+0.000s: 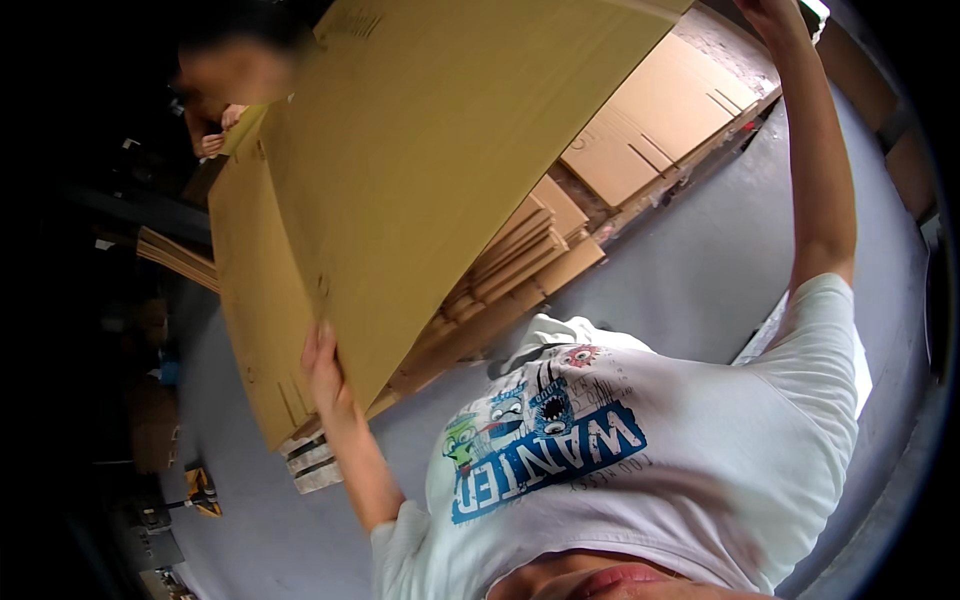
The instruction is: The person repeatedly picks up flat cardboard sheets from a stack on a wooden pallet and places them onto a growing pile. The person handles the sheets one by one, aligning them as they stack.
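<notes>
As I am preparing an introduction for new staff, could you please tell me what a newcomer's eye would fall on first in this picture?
Probably the large cardboard sheet, slanting across the upper middle, with the person's left hand holding its left edge. Next might come the white T-shirt with its cartoon monsters, filling the lower middle and right. Stacked cardboard shows to the right of the sheet.

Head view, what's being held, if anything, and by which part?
Left hand: a large flat tan cardboard sheet, by its left edge near the lower corner. Right hand: cut off at the top; cannot tell.
</notes>
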`<state>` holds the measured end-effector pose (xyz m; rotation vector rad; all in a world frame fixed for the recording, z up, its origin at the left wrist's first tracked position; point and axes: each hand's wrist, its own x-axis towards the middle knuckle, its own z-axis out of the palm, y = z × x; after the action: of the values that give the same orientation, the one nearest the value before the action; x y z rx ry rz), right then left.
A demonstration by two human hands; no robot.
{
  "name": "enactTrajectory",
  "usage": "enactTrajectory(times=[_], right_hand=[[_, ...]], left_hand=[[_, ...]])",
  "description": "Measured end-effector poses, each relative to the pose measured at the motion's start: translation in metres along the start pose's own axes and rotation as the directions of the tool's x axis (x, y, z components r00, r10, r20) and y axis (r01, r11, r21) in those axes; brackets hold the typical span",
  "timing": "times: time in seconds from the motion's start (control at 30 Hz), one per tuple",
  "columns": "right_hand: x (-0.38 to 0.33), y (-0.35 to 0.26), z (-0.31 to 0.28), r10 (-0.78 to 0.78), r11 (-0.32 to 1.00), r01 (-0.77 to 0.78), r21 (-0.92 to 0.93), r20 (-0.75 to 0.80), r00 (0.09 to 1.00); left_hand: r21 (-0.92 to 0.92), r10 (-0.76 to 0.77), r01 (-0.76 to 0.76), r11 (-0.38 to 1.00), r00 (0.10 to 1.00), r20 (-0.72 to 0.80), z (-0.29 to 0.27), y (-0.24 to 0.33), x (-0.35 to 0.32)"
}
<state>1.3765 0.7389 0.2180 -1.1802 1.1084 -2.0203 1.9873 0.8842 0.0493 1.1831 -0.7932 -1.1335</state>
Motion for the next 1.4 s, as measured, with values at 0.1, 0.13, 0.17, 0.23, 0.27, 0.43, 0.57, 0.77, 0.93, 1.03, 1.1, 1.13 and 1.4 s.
enactTrajectory(times=[0.1, 0.13, 0.17, 0.23, 0.27, 0.43, 0.57, 0.77, 0.93, 1.03, 1.1, 1.13, 1.4], right_hand=[[-0.026, 0.052, -0.054, 0.048, 0.998, -0.046, -0.044, 0.042, 0.998], [-0.071, 0.070, -0.022, 0.200, 0.973, -0.189, -0.130, 0.074, 0.977], [-0.103, 0.078, -0.007, 0.293, 0.943, -0.250, -0.218, 0.198, 0.935], [-0.133, 0.091, 0.000, 0.329, 0.934, -0.289, -0.209, 0.190, 0.925], [-0.131, 0.097, -0.001, 0.356, 0.918, -0.301, -0.257, 0.205, 0.912], [-0.084, 0.212, -0.062, 0.439, 0.885, -0.431, -0.177, 0.006, 0.899], [-0.094, 0.338, -0.114, 0.531, 0.800, -0.558, -0.222, -0.174, 0.830], [-0.139, 0.439, -0.128, 0.598, 0.801, -0.541, 0.256, -0.369, 0.711], [-0.116, 0.418, -0.089, 0.584, 0.807, -0.564, 0.174, -0.373, 0.721], [-0.116, 0.375, -0.066, 0.448, 0.885, -0.362, 0.293, -0.318, 0.836], [-0.120, 0.387, -0.088, 0.343, 0.939, -0.312, 0.143, -0.368, 0.864], [-0.122, 0.406, -0.102, 0.279, 0.960, -0.257, 0.111, -0.423, 0.862], [-0.109, 0.425, -0.069, 0.301, 0.504, -0.629, -0.592, -0.563, 0.770]], left_hand=[[-0.107, 0.083, -0.071, 0.992, 0.989, 0.119, 0.142, -0.045, 0.022], [-0.063, 0.031, -0.030, 0.998, 1.000, 0.004, 0.195, -0.052, 0.020], [0.059, 0.058, -0.049, 0.997, 0.985, -0.162, 0.227, -0.079, 0.039], [-0.045, 0.130, -0.133, 0.990, 0.990, -0.062, 0.312, -0.110, 0.056], [-0.016, 0.189, -0.192, 0.981, 0.973, -0.130, 0.347, -0.129, 0.065], [0.238, 0.165, -0.142, 0.961, 0.983, -0.079, 0.425, -0.204, 0.090], [0.473, -0.170, -0.010, 0.881, 0.926, 0.336, 0.412, -0.241, 0.078], [0.399, -0.442, 0.192, 0.897, 0.445, 0.779, 0.366, -0.159, 0.000], [0.135, -0.304, 0.303, 0.943, 0.629, 0.715, 0.283, -0.082, -0.015], [0.050, -0.178, 0.183, 0.982, 0.794, 0.581, 0.241, -0.044, -0.031], [0.054, -0.052, 0.029, 0.998, 0.867, 0.496, 0.216, -0.020, -0.038], [0.051, -0.004, -0.021, 0.998, 0.890, 0.456, 0.200, -0.016, -0.037], [0.098, 0.158, -0.146, 0.984, 0.980, -0.122, 0.102, -0.007, -0.067]])
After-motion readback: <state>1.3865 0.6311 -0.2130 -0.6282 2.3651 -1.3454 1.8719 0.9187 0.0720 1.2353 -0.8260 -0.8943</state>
